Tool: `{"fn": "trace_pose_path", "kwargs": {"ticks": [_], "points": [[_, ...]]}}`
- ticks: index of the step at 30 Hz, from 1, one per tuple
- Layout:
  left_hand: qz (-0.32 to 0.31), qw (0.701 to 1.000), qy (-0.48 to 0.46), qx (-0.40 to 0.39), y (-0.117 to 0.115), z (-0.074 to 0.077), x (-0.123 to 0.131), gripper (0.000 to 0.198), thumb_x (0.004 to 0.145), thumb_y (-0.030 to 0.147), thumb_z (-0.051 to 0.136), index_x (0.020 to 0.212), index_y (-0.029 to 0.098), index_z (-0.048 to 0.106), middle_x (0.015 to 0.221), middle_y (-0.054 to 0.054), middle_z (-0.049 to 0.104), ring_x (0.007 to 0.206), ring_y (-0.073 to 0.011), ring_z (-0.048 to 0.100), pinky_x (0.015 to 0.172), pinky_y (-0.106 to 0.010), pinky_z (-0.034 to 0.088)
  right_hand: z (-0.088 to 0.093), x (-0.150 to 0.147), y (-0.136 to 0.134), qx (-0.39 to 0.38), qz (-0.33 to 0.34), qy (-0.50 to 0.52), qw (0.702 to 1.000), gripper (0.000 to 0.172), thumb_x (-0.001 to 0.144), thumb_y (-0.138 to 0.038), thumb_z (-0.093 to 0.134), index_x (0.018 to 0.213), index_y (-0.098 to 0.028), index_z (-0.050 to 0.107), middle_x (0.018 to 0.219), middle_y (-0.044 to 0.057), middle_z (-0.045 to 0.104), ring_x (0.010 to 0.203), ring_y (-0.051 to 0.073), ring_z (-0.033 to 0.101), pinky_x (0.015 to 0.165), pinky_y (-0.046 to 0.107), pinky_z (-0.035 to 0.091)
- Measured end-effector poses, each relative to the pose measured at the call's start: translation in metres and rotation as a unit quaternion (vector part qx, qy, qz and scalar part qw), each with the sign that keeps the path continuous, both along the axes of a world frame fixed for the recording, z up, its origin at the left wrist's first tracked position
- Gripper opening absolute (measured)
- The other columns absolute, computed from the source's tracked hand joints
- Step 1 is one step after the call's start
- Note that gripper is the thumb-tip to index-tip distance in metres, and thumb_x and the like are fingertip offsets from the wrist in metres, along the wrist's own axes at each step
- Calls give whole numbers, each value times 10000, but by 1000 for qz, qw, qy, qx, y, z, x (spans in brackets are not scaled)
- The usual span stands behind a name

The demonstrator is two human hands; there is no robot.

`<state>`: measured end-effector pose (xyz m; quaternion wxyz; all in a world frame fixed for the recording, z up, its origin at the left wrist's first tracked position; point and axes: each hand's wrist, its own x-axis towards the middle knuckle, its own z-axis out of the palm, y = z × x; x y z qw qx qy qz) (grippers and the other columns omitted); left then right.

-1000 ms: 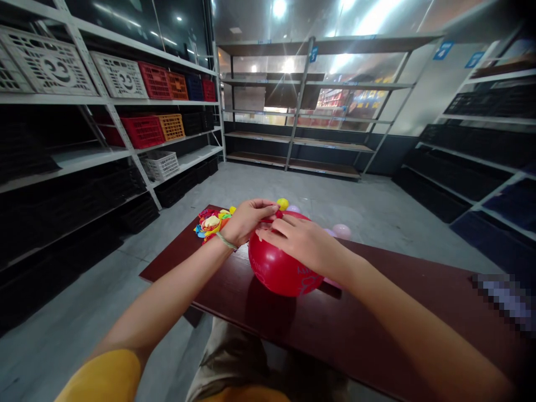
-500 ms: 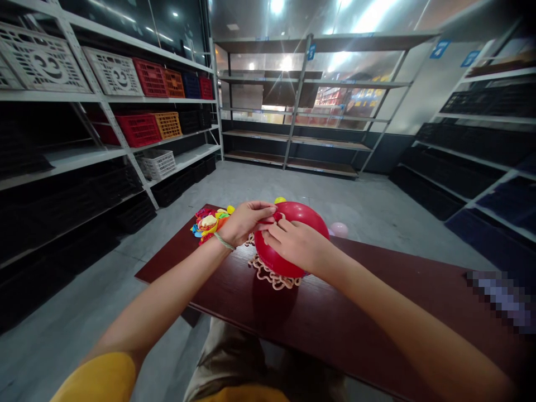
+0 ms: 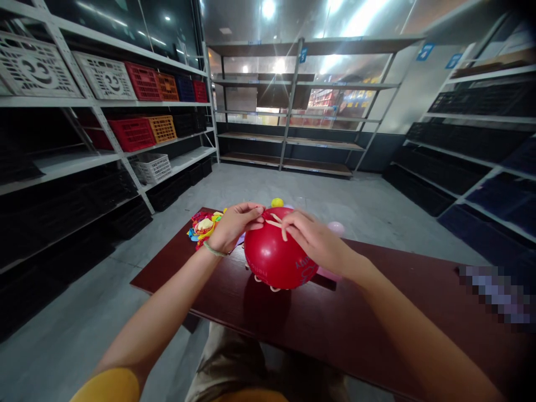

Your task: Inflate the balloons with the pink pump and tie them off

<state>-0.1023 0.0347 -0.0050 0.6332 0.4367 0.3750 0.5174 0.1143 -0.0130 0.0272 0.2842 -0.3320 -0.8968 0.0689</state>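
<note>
My left hand (image 3: 232, 226) and right hand (image 3: 316, 243) each pinch a pale rubber band (image 3: 275, 223) taut across the red balloon (image 3: 274, 254), steadying it on the worktop (image 3: 377, 329).

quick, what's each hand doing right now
Left hand: pinched shut on the band at the balloon top.
Right hand: on the balloon, fingers pulling the band.

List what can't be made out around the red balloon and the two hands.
Head view only:
- Balloon neck: covered by the fingers of the left hand and right hand on the red balloon.
- Balloon print: partly cut off by the right hand, too small to read.
- Beige cord: mostly hidden beneath the balloon.
- Pile of uninflated balloons: partly behind the left wrist.
- Pixelated patch on the table: blurred out.
</note>
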Motion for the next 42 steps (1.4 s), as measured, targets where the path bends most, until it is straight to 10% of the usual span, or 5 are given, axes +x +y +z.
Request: {"fn": "trace_pose_path", "kwargs": {"ticks": [5,17,23,27,42], "points": [[20,999,-9,37,-17,-11,6,234,727,299,830,857,133,729,698,-11,688,645,-77,649,660,-170,570,-9,12,0,-65,-36,76,994,149,1011,-206,368,945,-236,498,920,17,605,842,157,569,770,307,459],[34,997,-37,55,-48,-16,18,232,718,302,838,867,152,742,720,-1,698,652,-79,655,665,-178,583,-28,0,-9,121,-91,-21,988,119,962,-281,557,884,-192,555,966,93,634,937,245,587,867,411,494],[44,996,-24,69,-55,-14,16,217,724,311,835,851,160,747,754,-8,716,639,-81,658,670,-193,583,-34,2,-5,132,-85,8,988,245,1005,-182,460,1220,-171,577,1065,93,639,974,213,596,880,372,512],[65,994,-15,82,-54,-17,17,214,738,313,822,854,154,740,687,-5,706,601,-82,641,658,-196,568,-32,2,-6,189,-83,2,979,234,1018,-190,419,1038,-177,651,960,92,633,894,216,577,840,386,511],[100,991,-22,90,-51,-25,16,235,766,334,797,882,150,709,650,10,672,628,-99,634,715,-245,555,-26,-3,-9,68,-75,98,990,163,995,-224,484,1041,-225,641,1025,51,715,957,185,654,864,369,511]]}}
